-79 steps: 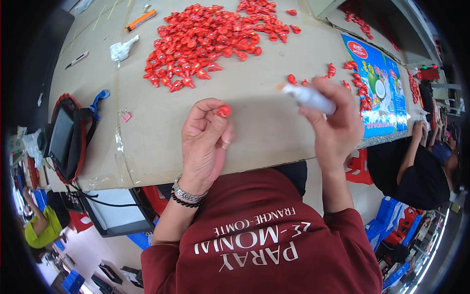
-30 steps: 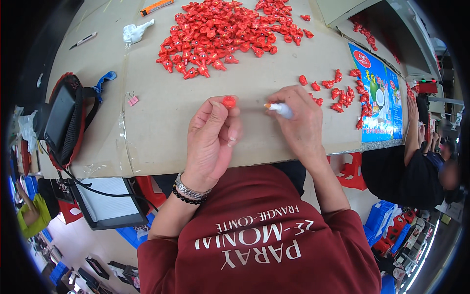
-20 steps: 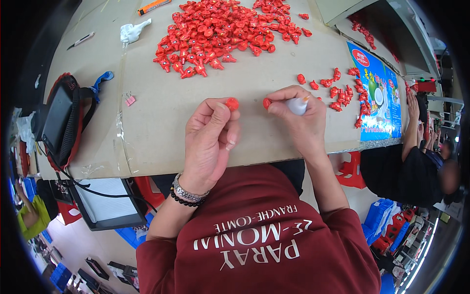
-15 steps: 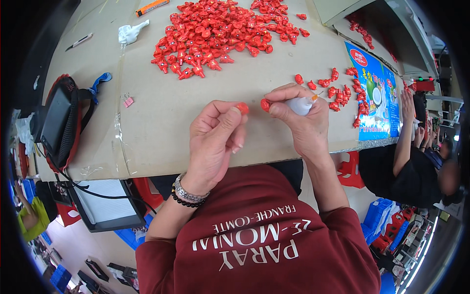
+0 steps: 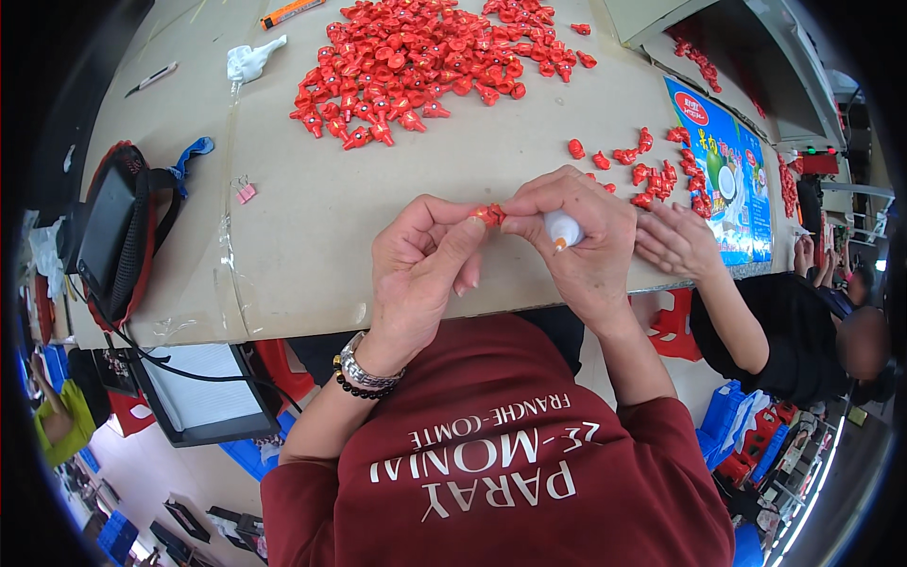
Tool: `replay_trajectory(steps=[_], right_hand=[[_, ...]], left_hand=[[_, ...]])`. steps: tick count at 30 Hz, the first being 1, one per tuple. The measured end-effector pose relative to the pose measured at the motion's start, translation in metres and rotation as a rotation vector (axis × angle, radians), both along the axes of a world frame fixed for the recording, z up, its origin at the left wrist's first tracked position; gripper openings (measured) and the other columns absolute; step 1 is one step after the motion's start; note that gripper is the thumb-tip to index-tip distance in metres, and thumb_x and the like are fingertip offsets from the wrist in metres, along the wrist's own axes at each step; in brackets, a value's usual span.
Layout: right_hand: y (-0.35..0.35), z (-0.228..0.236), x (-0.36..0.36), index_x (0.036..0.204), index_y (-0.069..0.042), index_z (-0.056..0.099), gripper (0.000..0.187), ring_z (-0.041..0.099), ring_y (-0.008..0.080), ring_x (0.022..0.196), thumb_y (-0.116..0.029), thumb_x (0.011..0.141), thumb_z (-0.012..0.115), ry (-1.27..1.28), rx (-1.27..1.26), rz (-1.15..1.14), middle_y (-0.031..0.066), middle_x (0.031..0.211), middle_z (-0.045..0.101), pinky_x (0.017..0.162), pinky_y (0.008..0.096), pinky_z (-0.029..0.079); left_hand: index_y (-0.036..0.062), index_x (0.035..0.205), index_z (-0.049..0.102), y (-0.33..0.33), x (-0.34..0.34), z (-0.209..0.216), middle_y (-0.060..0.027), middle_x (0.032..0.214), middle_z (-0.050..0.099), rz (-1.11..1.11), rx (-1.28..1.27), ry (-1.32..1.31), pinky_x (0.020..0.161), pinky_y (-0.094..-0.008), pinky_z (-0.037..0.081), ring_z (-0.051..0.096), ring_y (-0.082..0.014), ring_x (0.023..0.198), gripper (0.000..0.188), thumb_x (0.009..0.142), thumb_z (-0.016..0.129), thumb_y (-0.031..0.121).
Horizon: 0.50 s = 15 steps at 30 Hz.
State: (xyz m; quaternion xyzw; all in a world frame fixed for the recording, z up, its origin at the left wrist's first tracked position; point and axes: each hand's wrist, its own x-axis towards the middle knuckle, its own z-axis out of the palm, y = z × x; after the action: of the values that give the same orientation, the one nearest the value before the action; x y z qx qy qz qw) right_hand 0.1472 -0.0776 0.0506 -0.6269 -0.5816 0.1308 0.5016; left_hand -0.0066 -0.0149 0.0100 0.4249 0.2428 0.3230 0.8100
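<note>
Apparently joining red parts (image 5: 489, 215) on the near side of the pile (image 5: 406, 66); pinching them with left hand (image 5: 422, 257) and right hand (image 5: 588, 244), bottle (image 5: 564, 230) also gripped in right; probably needs steady, aligned pressing next.

First: Condition of the left hand (image 5: 425, 260)?

Second: Thumb (image 5: 459, 243) and forefinger (image 5: 442, 209) closed in a pinch; remaining fingers (image 5: 466, 281) curl below the thumb.

First: And the right hand (image 5: 595, 241)?

Second: Likewise pinching, its fingertips (image 5: 514, 227) just beside and right of the left hand's.

First: What lies below the fingers?

Second: Left forearm (image 5: 318, 420) and right forearm (image 5: 640, 356), both slanting inward.
</note>
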Motion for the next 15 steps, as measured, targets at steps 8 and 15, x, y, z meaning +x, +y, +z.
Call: replay_trajectory(steps=[8,15], right_hand=[[0.002,-0.008,0.001,0.075,-0.002,0.066,0.018,0.059,0.0208,0.062,0.007,0.060,0.073,-0.068,0.077,0.062,0.0069,0.069,0.063,0.053,0.0290,0.047],[0.002,-0.013,-0.001,0.072,-0.002,0.066,0.018,0.059,0.0194,0.060,0.004,0.058,0.076,-0.080,0.140,0.075,0.0057,0.067,0.063,0.051,0.0288,0.046]], left_hand=[[-0.0025,0.093,0.061,0.002,0.000,0.003,-0.0013,0.064,0.059,0.037,0.032,0.059,0.041,-0.0170,0.034,0.048,-0.0026,0.048,0.009,0.092,0.059,0.006],[-0.0030,0.090,0.061,0.002,0.001,0.001,-0.0014,0.062,0.058,0.043,0.042,0.050,0.039,-0.0173,0.033,0.047,-0.0026,0.045,0.008,0.091,0.059,0.005]])
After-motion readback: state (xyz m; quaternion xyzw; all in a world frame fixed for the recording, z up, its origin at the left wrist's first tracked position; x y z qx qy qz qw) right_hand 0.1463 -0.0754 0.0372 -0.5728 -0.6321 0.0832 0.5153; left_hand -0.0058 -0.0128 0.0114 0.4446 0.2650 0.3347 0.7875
